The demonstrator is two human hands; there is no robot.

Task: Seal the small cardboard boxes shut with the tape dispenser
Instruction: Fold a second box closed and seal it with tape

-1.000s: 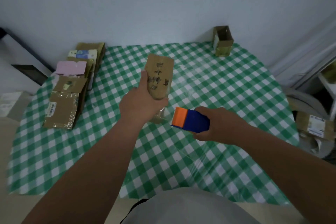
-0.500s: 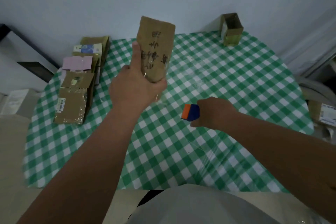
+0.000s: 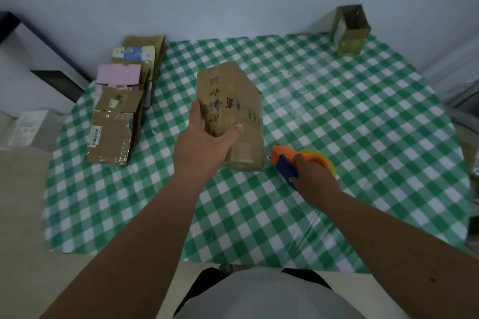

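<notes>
My left hand [image 3: 204, 147] grips a small brown cardboard box [image 3: 230, 111] with black handwriting on its side, held over the middle of the table with its lower end near the cloth. Just to the right of it, my right hand [image 3: 312, 176] grips the orange and blue tape dispenser [image 3: 287, 163], which carries a yellowish tape roll and sits low on the green checked tablecloth [image 3: 350, 116]. The dispenser's orange nose points toward the box's lower right corner, a short gap away.
A pile of flattened cardboard boxes [image 3: 116, 122] lies at the table's left edge. An upright open box [image 3: 351, 31] stands at the far right corner against the wall. More cartons sit off the table on both sides.
My left hand has brought the box down from a raised position to just above the table. My right hand has turned the dispenser, showing its roll, and lowered it beside the box.
</notes>
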